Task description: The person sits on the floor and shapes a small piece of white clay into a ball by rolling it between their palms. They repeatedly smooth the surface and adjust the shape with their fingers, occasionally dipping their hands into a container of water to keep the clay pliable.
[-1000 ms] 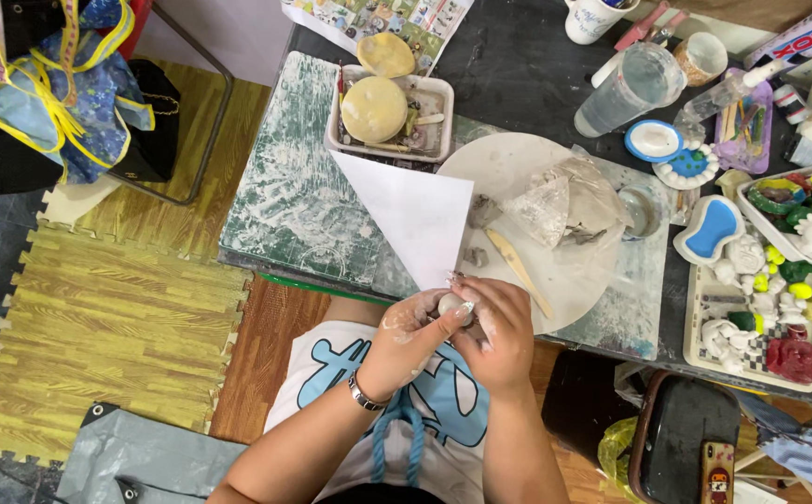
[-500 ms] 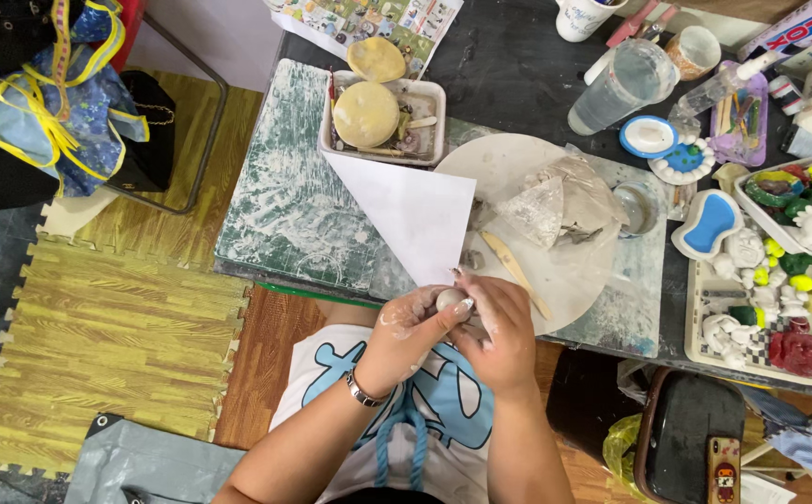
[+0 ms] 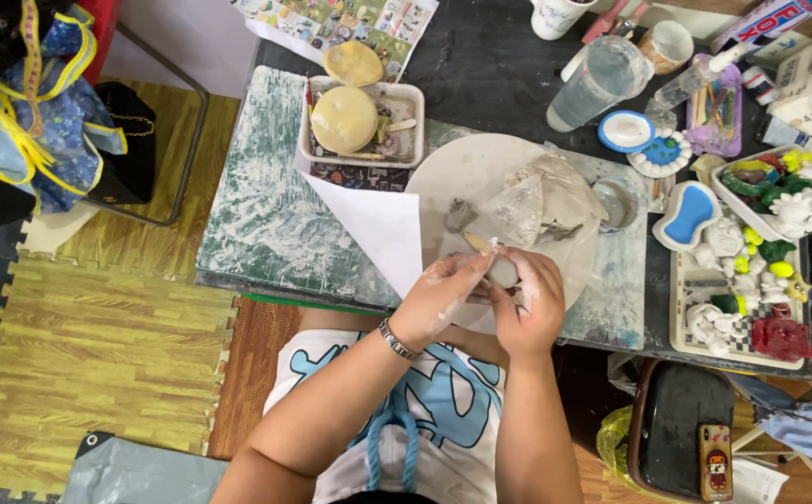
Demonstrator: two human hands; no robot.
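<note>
A small grey lump of clay (image 3: pixel 502 271) sits between both my hands over the near edge of a round white turntable (image 3: pixel 466 173). My left hand (image 3: pixel 443 294), clay-smeared and wearing a wrist bracelet, pinches it from the left. From the right, my right hand (image 3: pixel 532 303) cups it. A wooden modelling tool (image 3: pixel 474 242) lies on the turntable just beyond my fingers. Crumpled clear plastic (image 3: pixel 536 201) and a small grey clay scrap (image 3: pixel 459 216) rest on the wheel.
A white paper sheet (image 3: pixel 373 229) lies on the green smeared mat (image 3: pixel 261 210). A white tray (image 3: pixel 410 98) with yellow sponges stands behind. To the right are a water cup (image 3: pixel 597 84), blue palettes (image 3: pixel 688 215), and a tray of small painted figures (image 3: pixel 751 280). Black stool (image 3: pixel 676 420) at lower right.
My hands with the clay lump have moved away from my body, up over the near edge of the turntable. Nothing on the table has shifted.
</note>
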